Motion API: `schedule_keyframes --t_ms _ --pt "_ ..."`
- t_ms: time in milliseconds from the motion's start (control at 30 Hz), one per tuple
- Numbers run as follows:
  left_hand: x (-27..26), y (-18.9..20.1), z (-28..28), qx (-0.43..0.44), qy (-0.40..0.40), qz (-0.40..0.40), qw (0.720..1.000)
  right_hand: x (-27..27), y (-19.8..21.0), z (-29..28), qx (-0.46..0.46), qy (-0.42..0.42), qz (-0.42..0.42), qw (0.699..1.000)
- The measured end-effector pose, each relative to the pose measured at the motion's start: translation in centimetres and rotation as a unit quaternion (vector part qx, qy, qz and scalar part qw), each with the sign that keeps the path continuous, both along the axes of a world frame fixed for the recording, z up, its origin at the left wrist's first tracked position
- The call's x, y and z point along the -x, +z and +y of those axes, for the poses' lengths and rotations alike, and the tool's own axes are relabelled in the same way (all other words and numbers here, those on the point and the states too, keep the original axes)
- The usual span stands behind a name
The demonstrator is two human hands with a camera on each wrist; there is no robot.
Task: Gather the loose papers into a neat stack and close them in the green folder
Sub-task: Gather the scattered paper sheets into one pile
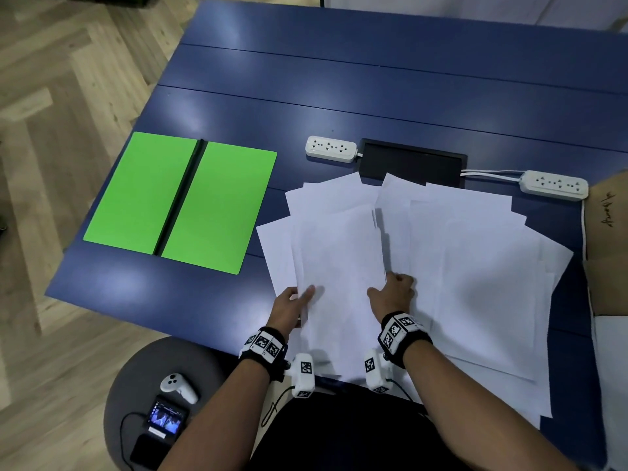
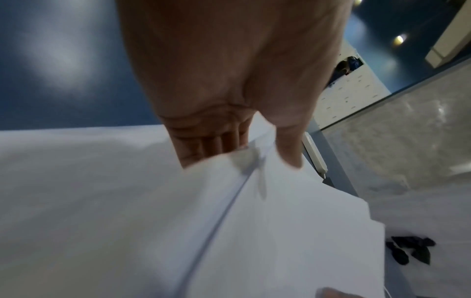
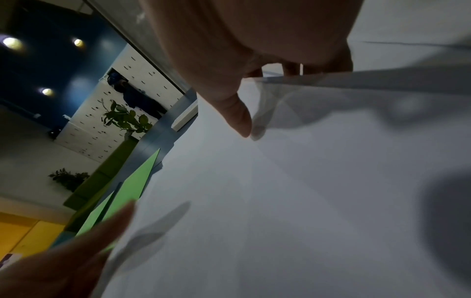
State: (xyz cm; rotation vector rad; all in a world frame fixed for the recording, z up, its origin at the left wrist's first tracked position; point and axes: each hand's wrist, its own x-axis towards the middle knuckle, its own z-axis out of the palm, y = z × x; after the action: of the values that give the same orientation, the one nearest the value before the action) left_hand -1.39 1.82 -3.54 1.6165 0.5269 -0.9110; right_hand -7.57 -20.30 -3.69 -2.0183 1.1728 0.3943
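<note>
Gathering step. Left hand (image 1: 293, 302) pinches the near-left edge of the loose white paper sheets (image 1: 339, 253), low centre; right hand (image 1: 394, 294) curls round their right edge. Other sheets remain fanned right on the blue surface (image 1: 339, 79). Next: square them, carry to the open green folder (image 1: 217, 205), upper left.

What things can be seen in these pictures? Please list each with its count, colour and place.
papers: many, white, spread overlapping on table's near right
green folder: one, open flat, table's left
table: one, dark blue
power strips: two, white, beyond the papers
black panel: one, set in the table
cardboard: brown, right edge
stool: one, grey, carries a white controller and a phone
left hand: grips paper edge
right hand: grips paper edge
</note>
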Motion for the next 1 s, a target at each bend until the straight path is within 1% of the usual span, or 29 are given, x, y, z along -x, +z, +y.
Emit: schedule_keyframes --t_ms 133,200,300,367,400,433,467,500,533,567,600,667,700,800,867,933,1000 --pt "0.2 -0.6 -0.6 -0.002 -0.032 -0.037 0.999 0.1 0.1 0.4 -0.027 -0.009 -0.010 1.000" --pt "0.0 -0.9 -0.4 -0.010 -0.029 -0.033 0.999 0.0 0.3 0.3 -0.062 -0.032 -0.018 0.997" --pt "0.1 -1.2 0.0 0.007 -0.015 -0.012 1.000 0.1 0.4 0.0 -0.121 -0.110 -0.043 0.986" --pt "0.1 -1.1 0.1 0.006 -0.015 -0.005 1.000 0.3 0.0 -0.5 -0.133 -0.113 -0.055 0.983" --pt "0.0 -0.8 0.2 -0.010 -0.011 -0.011 1.000 0.4 0.0 -0.8 -0.137 -0.102 -0.059 0.984" --pt "-0.1 -0.7 0.2 -0.042 -0.003 -0.033 0.999 0.4 0.0 -1.0 -0.137 -0.091 -0.063 0.984" --pt "-0.5 -1.0 0.5 -0.103 0.004 -0.076 0.992 0.5 0.0 -1.3 -0.135 -0.083 -0.067 0.985" --pt "-0.8 -1.2 0.7 -0.176 0.007 -0.122 0.977 0.7 0.0 -1.5 -0.131 -0.079 -0.074 0.985" --pt "-1.1 -1.5 1.1 -0.248 0.005 -0.159 0.956 0.8 0.0 -1.7 -0.126 -0.075 -0.082 0.986" --pt "-1.5 -1.6 1.5 -0.296 0.007 -0.182 0.938 0.9 0.1 -1.8 -0.123 -0.071 -0.090 0.986" --pt "-1.9 -1.7 1.7 -0.314 0.020 -0.180 0.932 1.1 0.0 -2.0 -0.120 -0.069 -0.097 0.986" --pt "-2.9 -2.0 2.0 -0.299 0.045 -0.142 0.943 1.2 0.1 -2.3 -0.118 -0.067 -0.110 0.985" --pt "-3.4 -2.1 2.1 -0.286 0.043 -0.117 0.950 1.3 0.1 -2.4 -0.117 -0.067 -0.118 0.984" --pt "-4.9 -3.8 3.0 -0.258 -0.012 -0.087 0.962 1.5 0.1 -2.5 -0.125 -0.072 -0.138 0.980" --pt "-5.2 -4.0 3.2 -0.256 -0.045 -0.094 0.961 1.6 -0.2 -2.6 -0.136 -0.080 -0.149 0.976" --pt "-5.3 -2.8 2.9 -0.260 -0.048 -0.119 0.957 1.7 -0.7 -2.5 -0.148 -0.098 -0.160 0.971" --pt "-5.3 -2.4 2.9 -0.259 -0.046 -0.144 0.954 1.7 -1.0 -2.3 -0.158 -0.113 -0.167 0.967"
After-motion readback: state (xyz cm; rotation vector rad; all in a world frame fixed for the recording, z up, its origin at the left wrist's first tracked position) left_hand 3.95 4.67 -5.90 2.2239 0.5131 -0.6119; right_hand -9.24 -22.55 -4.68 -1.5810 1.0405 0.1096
